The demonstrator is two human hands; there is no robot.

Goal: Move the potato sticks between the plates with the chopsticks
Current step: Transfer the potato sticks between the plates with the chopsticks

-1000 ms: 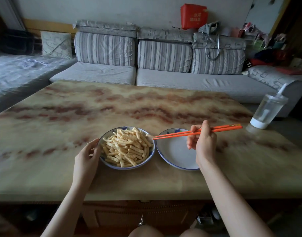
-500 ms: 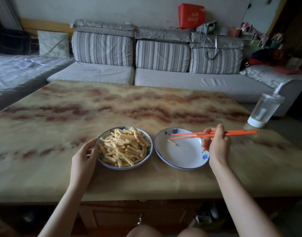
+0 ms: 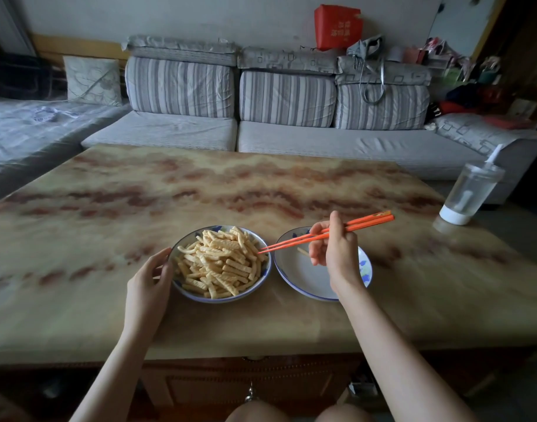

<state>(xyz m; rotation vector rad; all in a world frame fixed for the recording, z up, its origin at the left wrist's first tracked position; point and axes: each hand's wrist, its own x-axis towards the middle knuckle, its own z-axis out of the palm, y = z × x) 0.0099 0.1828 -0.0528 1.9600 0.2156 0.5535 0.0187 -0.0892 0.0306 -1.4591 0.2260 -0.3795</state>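
Chopsticks (image 3: 367, 224) gripped in right hand (image 3: 337, 254), left hand (image 3: 148, 284) holds plate (image 3: 219, 300) on marbled table (image 3: 200, 193) facing sofa (image 3: 322, 144).

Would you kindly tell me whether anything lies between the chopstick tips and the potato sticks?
Nothing visible does. The chopsticks in the right hand reach with their tips to the right edge of the potato sticks; the left hand holds the left rim of the full plate.

Dim interior; soft, diffuse light, shadows weak. The table (image 3: 200, 190) shows a pale sheen towards its near edge and a faint reflection beneath the tumbler (image 3: 471, 190), far right. Space under the table near black. The potato sticks (image 3: 218, 263) resolve sharply; far-right clutter (image 3: 462, 71) soft. Wide-angle distortion bows the sofa (image 3: 322, 141) and table edges.
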